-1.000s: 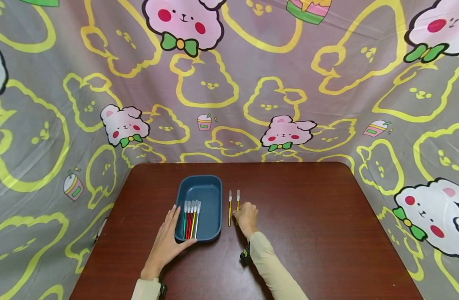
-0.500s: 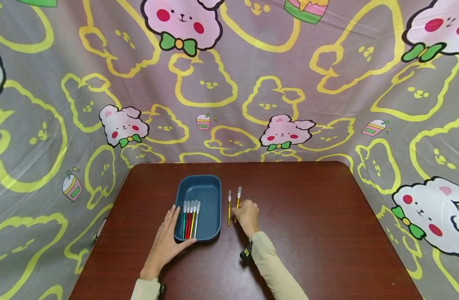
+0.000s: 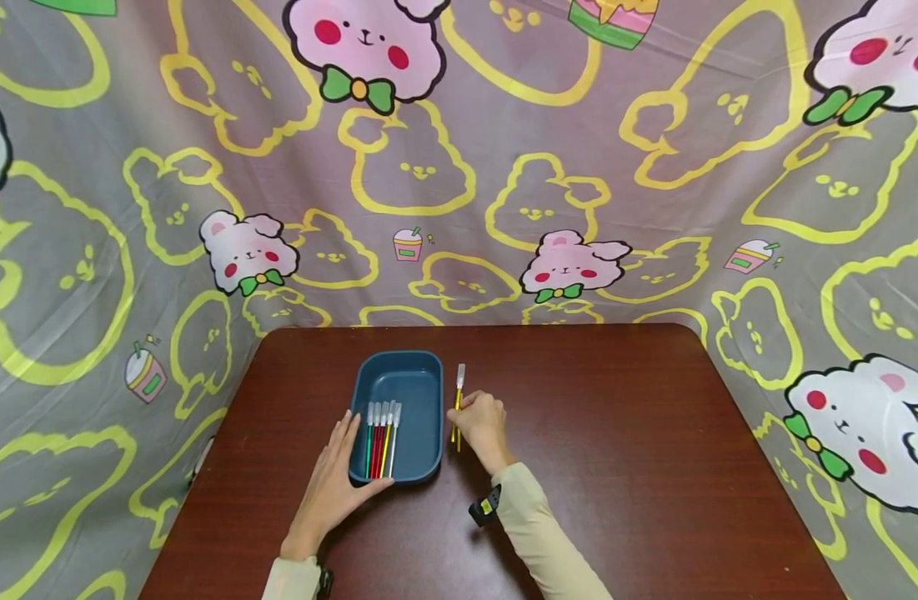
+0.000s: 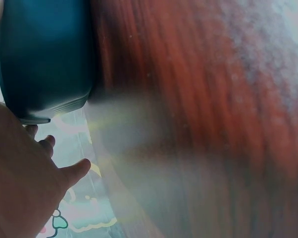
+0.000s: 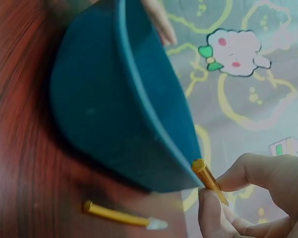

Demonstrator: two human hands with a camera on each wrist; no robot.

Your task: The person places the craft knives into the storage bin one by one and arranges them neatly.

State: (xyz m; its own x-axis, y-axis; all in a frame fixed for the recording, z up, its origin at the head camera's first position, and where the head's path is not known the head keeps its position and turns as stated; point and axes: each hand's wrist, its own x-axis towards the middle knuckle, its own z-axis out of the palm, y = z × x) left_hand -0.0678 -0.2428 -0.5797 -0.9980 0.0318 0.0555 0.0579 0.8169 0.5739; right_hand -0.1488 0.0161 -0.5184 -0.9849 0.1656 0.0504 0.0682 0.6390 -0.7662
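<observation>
My right hand [image 3: 483,423] pinches a gold-handled craft knife [image 5: 211,182] with a translucent cap between thumb and fingers, just right of the blue tray [image 3: 419,417]. In the right wrist view its handle end is close to the tray's rim. A second gold craft knife [image 5: 119,216] lies on the table below; in the head view the held one overlaps it. Inside the tray, several capped craft knives [image 3: 382,442] with green, red, gold and silver handles lie side by side at the left. My left hand [image 3: 333,492] rests against the tray's near left corner, fingers straight and thumb spread.
The brown wooden table [image 3: 616,467] extends to the right of the tray and in front of it. A grey cloth [image 3: 459,167] printed with cartoon animals hangs around the back and sides.
My right hand has lifted the right-hand gold craft knife off the table and carried it left toward the tray, over the other one. My left hand has stayed put.
</observation>
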